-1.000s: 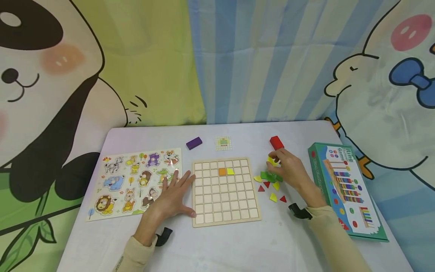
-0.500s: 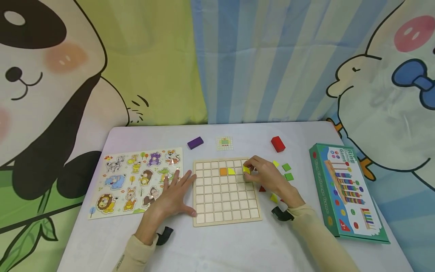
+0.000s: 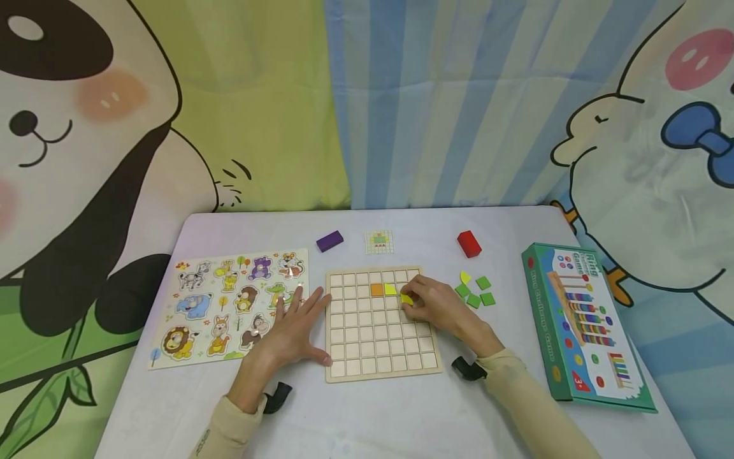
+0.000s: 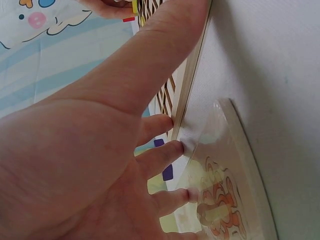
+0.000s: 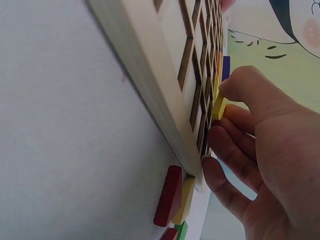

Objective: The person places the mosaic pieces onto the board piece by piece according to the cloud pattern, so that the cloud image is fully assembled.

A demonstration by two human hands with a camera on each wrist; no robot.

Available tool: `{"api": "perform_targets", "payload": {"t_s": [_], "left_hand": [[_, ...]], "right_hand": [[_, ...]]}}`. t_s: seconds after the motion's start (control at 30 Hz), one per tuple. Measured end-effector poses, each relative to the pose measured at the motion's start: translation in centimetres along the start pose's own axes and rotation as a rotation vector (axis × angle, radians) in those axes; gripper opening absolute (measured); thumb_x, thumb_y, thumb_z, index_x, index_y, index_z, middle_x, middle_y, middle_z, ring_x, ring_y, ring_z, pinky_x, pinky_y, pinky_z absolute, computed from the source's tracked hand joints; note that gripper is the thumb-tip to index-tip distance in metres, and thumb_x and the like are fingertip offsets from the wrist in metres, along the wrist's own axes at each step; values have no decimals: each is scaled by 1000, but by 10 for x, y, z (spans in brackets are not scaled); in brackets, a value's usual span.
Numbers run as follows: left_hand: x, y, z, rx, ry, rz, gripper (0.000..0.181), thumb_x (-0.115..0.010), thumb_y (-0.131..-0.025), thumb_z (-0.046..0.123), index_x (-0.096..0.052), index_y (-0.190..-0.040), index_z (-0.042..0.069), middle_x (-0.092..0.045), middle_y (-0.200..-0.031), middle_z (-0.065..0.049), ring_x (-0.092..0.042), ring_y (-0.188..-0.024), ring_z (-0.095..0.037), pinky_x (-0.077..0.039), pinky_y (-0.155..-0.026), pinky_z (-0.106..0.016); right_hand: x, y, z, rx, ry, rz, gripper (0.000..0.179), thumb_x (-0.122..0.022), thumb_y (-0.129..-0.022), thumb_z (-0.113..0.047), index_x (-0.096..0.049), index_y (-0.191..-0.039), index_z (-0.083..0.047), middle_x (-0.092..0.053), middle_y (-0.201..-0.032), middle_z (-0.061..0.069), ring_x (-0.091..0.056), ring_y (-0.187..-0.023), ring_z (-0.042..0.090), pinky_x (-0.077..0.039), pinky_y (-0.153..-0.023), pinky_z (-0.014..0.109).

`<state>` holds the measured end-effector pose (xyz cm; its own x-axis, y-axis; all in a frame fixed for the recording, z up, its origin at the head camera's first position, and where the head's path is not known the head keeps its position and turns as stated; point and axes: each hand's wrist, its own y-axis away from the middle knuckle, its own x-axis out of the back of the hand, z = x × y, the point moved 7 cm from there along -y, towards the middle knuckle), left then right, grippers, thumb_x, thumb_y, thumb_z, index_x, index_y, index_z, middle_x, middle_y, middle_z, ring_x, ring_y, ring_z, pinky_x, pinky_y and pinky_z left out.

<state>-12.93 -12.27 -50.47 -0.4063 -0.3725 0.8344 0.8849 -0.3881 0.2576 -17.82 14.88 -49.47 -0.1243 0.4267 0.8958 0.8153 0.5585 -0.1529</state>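
My right hand point(image 3: 438, 309) pinches a small yellow piece point(image 3: 406, 299) between thumb and fingertips, over the right part of the wooden grid board point(image 3: 367, 373). In the right wrist view that yellow piece point(image 5: 219, 108) stands tilted close over the grid. An orange square point(image 3: 376, 290) and a yellow square point(image 3: 390, 289) sit side by side in an upper row of the board. My left hand point(image 3: 292, 333) lies with fingers spread, its fingertips and thumb at the board's left edge and over the animal puzzle's right side point(image 3: 229, 312).
Several green squares point(image 3: 487, 298) and a yellow piece point(image 3: 465, 277) lie right of the board. Red pieces point(image 5: 169, 196) lie by its edge, hidden in the head view. Behind stand a purple block point(image 3: 329, 241), a pattern card point(image 3: 380, 241) and a red block point(image 3: 469, 243); a green box point(image 3: 590, 325) lies right.
My right hand has picked a yellow piece from the loose pieces and carried it left over the board, near the yellow square. The left hand has stayed put.
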Motion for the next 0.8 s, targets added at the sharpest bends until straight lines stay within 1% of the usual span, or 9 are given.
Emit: {"api": "perform_targets", "payload": {"t_s": [0.2,0.47,0.6,0.8], "left_hand": [[0,0,0,-2,6,0,129,-95,-56,47,-29,-161,12,-19,-170,-14,0,-155,-50,5,-118,-77],[1,2,2,-8,-4,1,128,-95,-57,47,-29,-161,12,-19,-170,-14,0,-155,-49,6,-118,-76],[2,2,1,-4,-6,0,128,-95,-57,47,-29,-161,13,-18,-170,-14,0,-155,-49,6,-119,-75],[1,1,0,6,-3,-6,128,-95,-57,48,-28,-161,13,-18,-170,-13,0,-155,-48,6,-119,-75]], "right_hand": [[-1,1,-1,41,2,7,24,-77,-89,-25,-75,-107,-11,-68,-103,-3,-62,-85,10,-57,-77,26],[-3,4,1,12,-63,-25,26,-78,-90,-24,-77,-112,-10,-67,-104,-1,-63,-83,9,-56,-74,22],[-2,4,1,10,-77,-33,27,-78,-90,-23,-77,-113,-10,-67,-104,-1,-63,-84,12,-55,-73,23],[-4,3,2,0,-93,-52,29,-78,-90,-25,-76,-114,-10,-66,-106,-2,-62,-86,13,-55,-75,24]]}}
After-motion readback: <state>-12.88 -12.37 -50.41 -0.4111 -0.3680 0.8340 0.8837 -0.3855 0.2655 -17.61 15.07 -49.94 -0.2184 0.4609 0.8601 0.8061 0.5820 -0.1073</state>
